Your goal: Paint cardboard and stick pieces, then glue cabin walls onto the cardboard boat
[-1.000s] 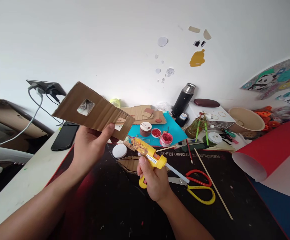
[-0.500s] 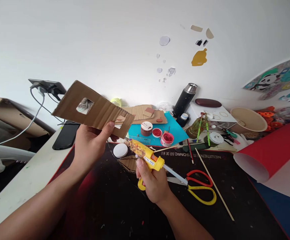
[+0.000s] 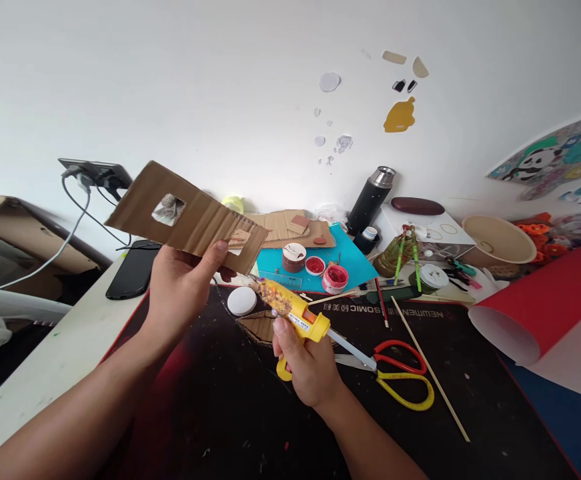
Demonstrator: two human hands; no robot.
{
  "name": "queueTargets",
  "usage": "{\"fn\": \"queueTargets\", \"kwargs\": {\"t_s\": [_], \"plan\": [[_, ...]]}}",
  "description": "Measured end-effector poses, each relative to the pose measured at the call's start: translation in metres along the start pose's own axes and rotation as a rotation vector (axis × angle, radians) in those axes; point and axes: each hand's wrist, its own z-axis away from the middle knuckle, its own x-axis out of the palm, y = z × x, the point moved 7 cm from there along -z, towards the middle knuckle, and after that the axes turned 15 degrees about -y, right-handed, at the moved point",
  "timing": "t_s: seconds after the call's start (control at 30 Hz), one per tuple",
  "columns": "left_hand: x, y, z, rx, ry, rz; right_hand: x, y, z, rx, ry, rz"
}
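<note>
My left hand (image 3: 180, 290) is closed on the lower edge of a brown corrugated cardboard strip (image 3: 195, 220) held up above the desk; the strip has two square windows cut in it. My right hand (image 3: 306, 363) grips a yellow hot glue gun (image 3: 297, 317), index finger on top. The gun's glue-crusted nozzle points up and left, close under the strip's right end. A clear glue stick pokes out of the gun's back. Beneath the gun lies another cardboard piece (image 3: 260, 327) on the black desk mat (image 3: 230, 413).
Red-and-yellow scissors (image 3: 395, 377) and a long wooden stick (image 3: 430, 367) lie right of my hand. Behind are paint pots (image 3: 334, 278) on a teal sheet, a white lid (image 3: 241, 301), a black flask (image 3: 370, 198), a phone (image 3: 133, 270), cables and rolled red paper (image 3: 540, 300).
The cardboard strip has tipped slightly flatter and both hands shifted a little left; the glue gun stays close under the strip's right end.
</note>
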Motion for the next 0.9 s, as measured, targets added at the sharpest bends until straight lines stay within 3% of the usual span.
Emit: {"fn": "queueTargets", "kwargs": {"t_s": [0.67, 0.77, 0.9], "plan": [[0.004, -0.004, -0.001, -0.036, -0.052, 0.093, -0.006, 0.007, 0.001, 0.006, 0.066, -0.017], [0.007, -0.005, -0.005, -0.067, -0.025, 0.245, -0.009, 0.007, 0.000, 0.010, 0.103, -0.050], [0.011, -0.024, -0.012, -0.231, 0.017, 0.576, -0.015, 0.012, 0.000, 0.005, 0.155, -0.138]]}}
